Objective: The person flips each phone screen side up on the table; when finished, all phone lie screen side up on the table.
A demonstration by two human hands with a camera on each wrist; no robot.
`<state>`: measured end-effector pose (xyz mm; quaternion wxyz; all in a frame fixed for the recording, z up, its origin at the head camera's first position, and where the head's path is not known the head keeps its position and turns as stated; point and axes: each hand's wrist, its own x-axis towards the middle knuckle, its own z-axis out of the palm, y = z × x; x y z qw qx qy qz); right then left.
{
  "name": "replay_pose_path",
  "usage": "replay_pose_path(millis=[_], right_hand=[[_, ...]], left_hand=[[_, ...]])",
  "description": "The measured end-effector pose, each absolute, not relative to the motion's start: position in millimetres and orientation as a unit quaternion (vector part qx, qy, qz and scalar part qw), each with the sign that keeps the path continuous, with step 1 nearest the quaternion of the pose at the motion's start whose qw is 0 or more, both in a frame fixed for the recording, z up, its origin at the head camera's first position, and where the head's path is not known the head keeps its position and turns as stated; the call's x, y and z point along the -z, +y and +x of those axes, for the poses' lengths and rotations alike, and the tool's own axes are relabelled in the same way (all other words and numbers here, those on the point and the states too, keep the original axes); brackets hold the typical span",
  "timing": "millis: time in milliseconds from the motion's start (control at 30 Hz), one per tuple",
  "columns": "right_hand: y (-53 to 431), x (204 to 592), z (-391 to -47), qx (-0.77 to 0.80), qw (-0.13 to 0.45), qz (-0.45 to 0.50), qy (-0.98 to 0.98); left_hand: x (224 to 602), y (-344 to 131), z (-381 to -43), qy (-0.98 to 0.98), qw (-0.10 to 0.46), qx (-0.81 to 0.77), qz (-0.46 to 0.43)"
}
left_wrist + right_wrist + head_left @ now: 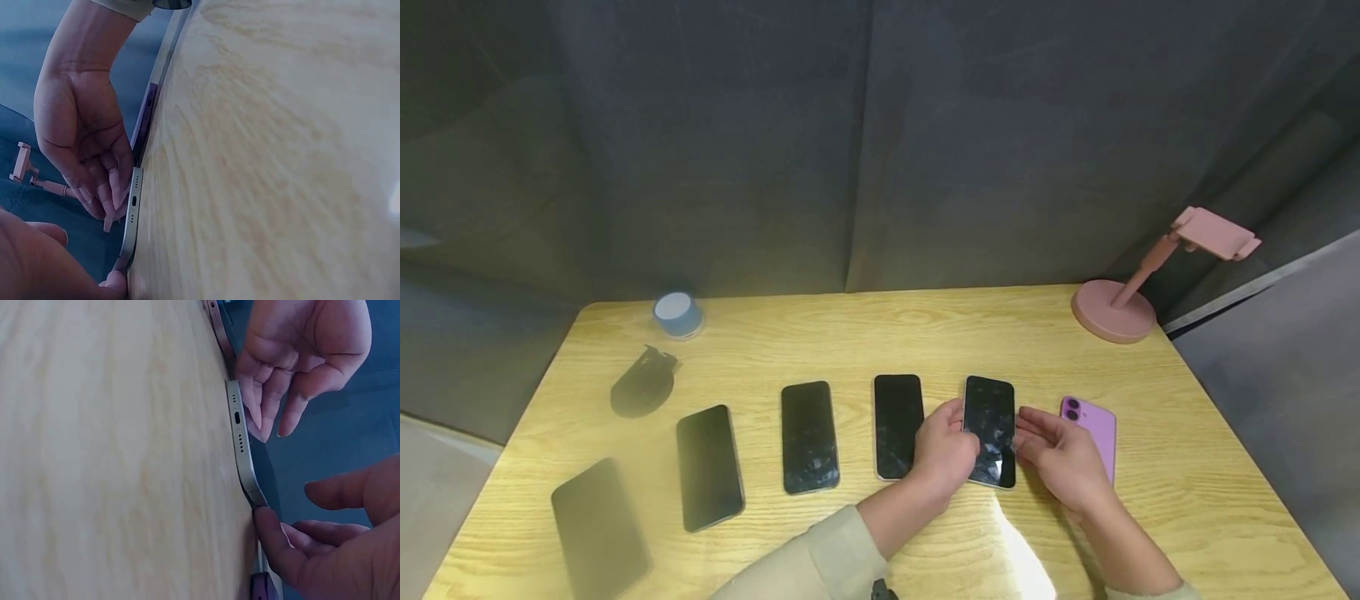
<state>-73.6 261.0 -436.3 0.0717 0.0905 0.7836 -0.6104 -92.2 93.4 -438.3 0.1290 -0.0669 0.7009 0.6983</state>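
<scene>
A black-screened smartphone (992, 417) with a pale metal frame lies face up between my two hands. My left hand (942, 450) is at its left side, fingertips along the edge and the thumb raised over the screen. From the other side, straight fingers of my right hand (1066, 462) come up to the right edge. In the right wrist view the phone's bottom edge (238, 422) shows its charging port, with a right fingertip (269, 519) at the corner. A purple smartphone (1101, 429), camera side up, is partly hidden under my right hand. Another black-screened phone (895, 417) lies just left of my left hand.
Further left are more dark-screened phones (808, 437) in a spaced row on the wooden table (820, 333). A light blue cylinder (677, 313) and a dark rounded object (645, 385) sit at the back left. A pink phone stand (1115, 310) occupies the back right corner.
</scene>
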Motion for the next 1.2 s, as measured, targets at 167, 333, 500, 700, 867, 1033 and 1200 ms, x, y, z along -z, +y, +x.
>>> replay_pose_path(millis=[167,333,500,700,867,1033,1200], right_hand=[[264,433,-71,0.605,0.075,0.082,0.788],[268,431,-70,0.598,0.079,0.079,0.794],[273,430,-68,0.601,0.082,0.075,0.791],[283,426,-62,0.565,0.059,0.058,0.821],[308,422,-52,0.526,0.027,0.068,0.847],[333,422,-39,0.478,-0.002,0.098,0.873],[347,425,-28,0.457,-0.006,0.128,0.880]], left_hand=[[435,96,-90,0.697,0.135,-0.701,-0.064],[433,100,-88,0.705,0.134,-0.694,-0.060],[433,104,-86,0.708,0.137,-0.691,-0.055],[426,105,-76,0.722,0.143,-0.675,-0.052],[412,109,-56,0.726,0.141,-0.673,-0.028],[406,120,-56,0.663,0.189,-0.724,0.020],[414,141,-66,0.601,0.265,-0.753,0.029]])
